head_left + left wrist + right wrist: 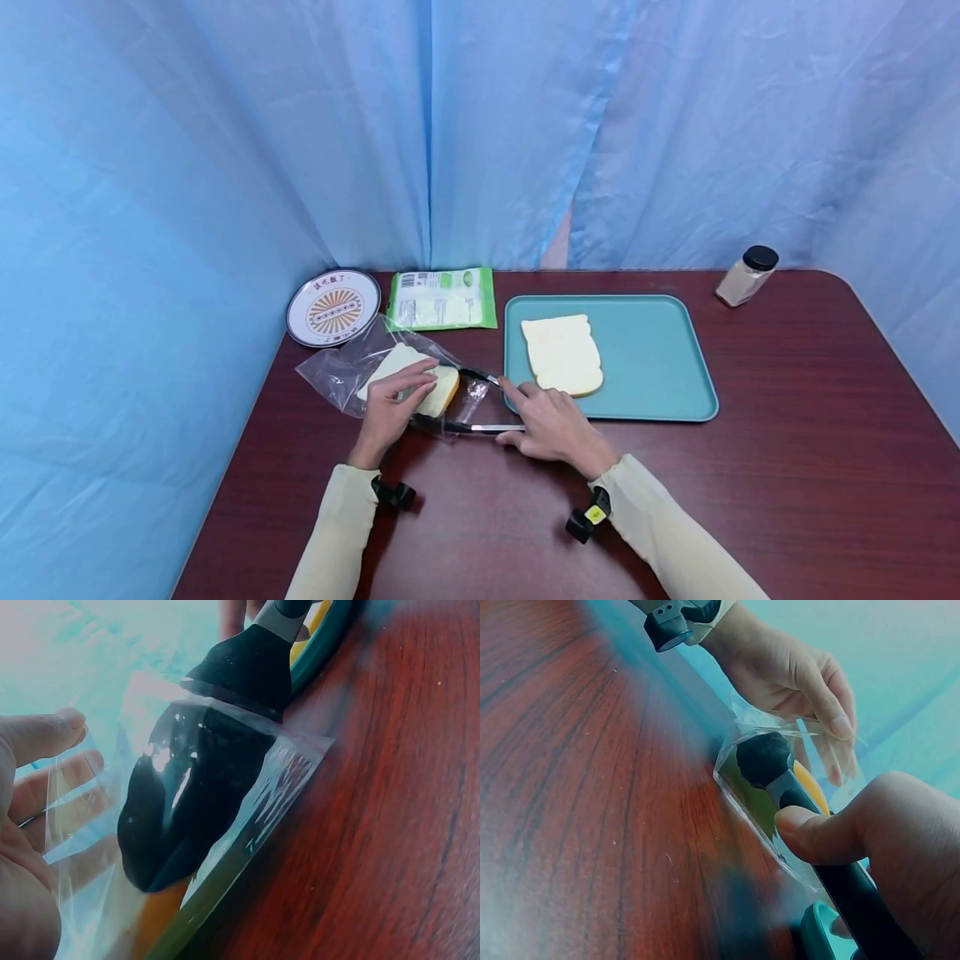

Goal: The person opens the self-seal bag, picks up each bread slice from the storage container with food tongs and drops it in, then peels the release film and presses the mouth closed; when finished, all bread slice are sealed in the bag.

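Note:
A clear plastic bag (pixel 330 379) lies at the left with white bread (pixel 394 363), orange-brown at the crust, inside. My left hand (pixel 390 408) pinches the bag's thin film between thumb and fingers, over the bread. In my right hand (pixel 553 421) is a pair of tongs (pixel 491 428), gripped by its arms, thumb on one side. Their black tips (pixel 199 787) are inside the bag's mouth, spread to either side of the bread. Another bread slice (pixel 562 354) lies flat on a teal tray (pixel 660 415), just beyond my right hand.
Behind the bag stand a round patterned plate (pixel 333 307) and a green-and-white packet (pixel 441 298). A jar with a black lid (pixel 747 275) is at the back right. Blue curtains (pixel 487 133) hang along the back and sides of the dark wooden table (pixel 810 467).

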### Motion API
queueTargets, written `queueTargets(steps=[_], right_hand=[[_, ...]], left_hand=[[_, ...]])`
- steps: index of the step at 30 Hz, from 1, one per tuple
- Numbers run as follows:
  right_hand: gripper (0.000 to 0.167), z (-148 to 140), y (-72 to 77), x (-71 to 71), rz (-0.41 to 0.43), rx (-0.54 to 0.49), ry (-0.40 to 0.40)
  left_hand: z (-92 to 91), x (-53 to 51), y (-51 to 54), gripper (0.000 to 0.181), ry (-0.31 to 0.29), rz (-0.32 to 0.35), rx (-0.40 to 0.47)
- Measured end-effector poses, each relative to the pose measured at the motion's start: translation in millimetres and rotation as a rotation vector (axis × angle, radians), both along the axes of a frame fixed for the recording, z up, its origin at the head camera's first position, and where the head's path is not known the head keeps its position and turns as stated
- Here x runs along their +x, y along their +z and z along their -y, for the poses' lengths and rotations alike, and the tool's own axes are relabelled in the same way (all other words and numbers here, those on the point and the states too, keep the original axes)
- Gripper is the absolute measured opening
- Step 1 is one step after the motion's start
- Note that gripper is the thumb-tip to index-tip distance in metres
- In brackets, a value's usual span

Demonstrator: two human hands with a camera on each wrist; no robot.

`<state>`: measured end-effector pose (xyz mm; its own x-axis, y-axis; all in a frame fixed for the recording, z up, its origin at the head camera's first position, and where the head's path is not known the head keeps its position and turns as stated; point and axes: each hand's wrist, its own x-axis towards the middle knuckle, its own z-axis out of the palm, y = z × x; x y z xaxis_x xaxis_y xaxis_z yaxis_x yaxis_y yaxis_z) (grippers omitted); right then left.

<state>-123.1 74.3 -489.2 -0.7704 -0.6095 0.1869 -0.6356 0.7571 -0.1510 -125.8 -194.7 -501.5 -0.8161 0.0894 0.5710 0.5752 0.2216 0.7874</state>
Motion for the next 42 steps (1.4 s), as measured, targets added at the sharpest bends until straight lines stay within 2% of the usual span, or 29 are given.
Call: queueTargets(steps=[4,13,18,27,30,36,42], right_hand=[[0.086,0,-0.1,0.3,0.007,0.007,0.001],[0.093,-6,4.9,-1.6,0.059,0.040,-0.008],[0.094,-8,10.7,-1.8,0.083,0.052,-0.010],[0.094,-12,23.3,0.4,0.034,0.056,-0.014],[0.093,-14,27.5,1.2,0.043,0.042,-0.013],[0.093,-21,30.1,3.2,0.081,0.032,-0.023],[0.094,-33,31.4,8.6,0.037,-0.003,-0.018]], left_hand=[[0.2,0.3,-0.7,0.014,0.000,0.004,-0.001],[3.7,-1.1,-0.6,0.011,0.074,0.005,-0.069],[5.2,-1.8,0.2,0.013,0.089,-0.010,-0.074],[6.2,-1.9,0.7,0.011,0.078,-0.012,-0.061],[5.7,-2.1,0.8,0.012,0.076,-0.017,-0.061],[5.1,-2.1,1.7,0.013,0.075,-0.006,-0.058],[2.2,0.7,8.1,0.014,0.102,-0.002,-0.080]])
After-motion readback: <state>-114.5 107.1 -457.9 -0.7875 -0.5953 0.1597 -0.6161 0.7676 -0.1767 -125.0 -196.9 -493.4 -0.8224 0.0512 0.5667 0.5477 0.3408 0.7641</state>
